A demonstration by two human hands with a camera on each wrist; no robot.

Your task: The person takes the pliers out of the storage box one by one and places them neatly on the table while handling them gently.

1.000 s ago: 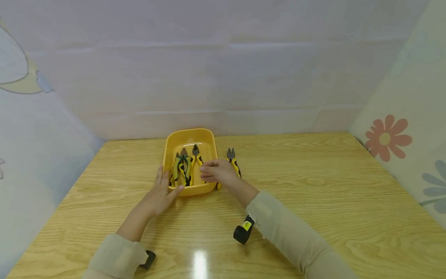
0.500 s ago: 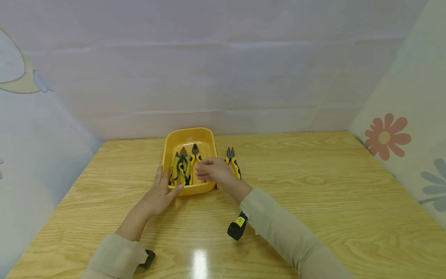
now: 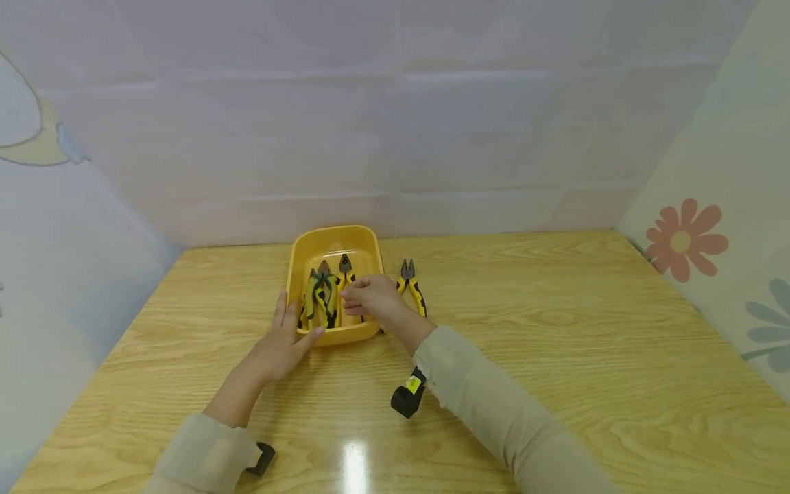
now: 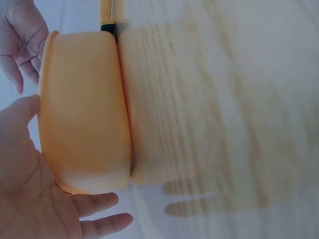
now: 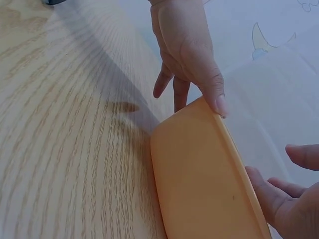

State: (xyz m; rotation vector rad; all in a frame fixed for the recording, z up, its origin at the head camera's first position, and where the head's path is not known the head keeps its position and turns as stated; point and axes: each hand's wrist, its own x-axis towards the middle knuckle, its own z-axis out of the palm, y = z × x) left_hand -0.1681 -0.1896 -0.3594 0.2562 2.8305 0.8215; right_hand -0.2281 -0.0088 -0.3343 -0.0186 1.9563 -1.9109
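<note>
My left hand (image 3: 280, 348) rests against the near left corner of a yellow plastic basin (image 3: 336, 237). Its thumb (image 4: 27, 107) touches the rim and its fairly straight fingers (image 4: 102, 204) lie along the outside. My right hand (image 3: 382, 302) hovers over the basin's right side, fingers loosely bent, thumb apart from them in the right wrist view; nothing shows in its grasp. Inside the basin lie several pliers, among them a green-and-yellow pair (image 3: 333, 291) and a yellow-and-black pair (image 3: 345, 264) nearest the right fingers. Part of that pair is hidden by the hand.
Yellow-and-black combination pliers (image 3: 409, 274) lie on the wooden table (image 3: 555, 343) just right of the basin, jaws parted, partly behind my right hand. A pale wall covering (image 3: 494, 158) rises behind the table's far edge. Each wrist wears a black camera (image 3: 407, 396).
My right hand and forearm have shifted a little left, farther over the basin. The left hand, the basin and the pliers look unmoved.
</note>
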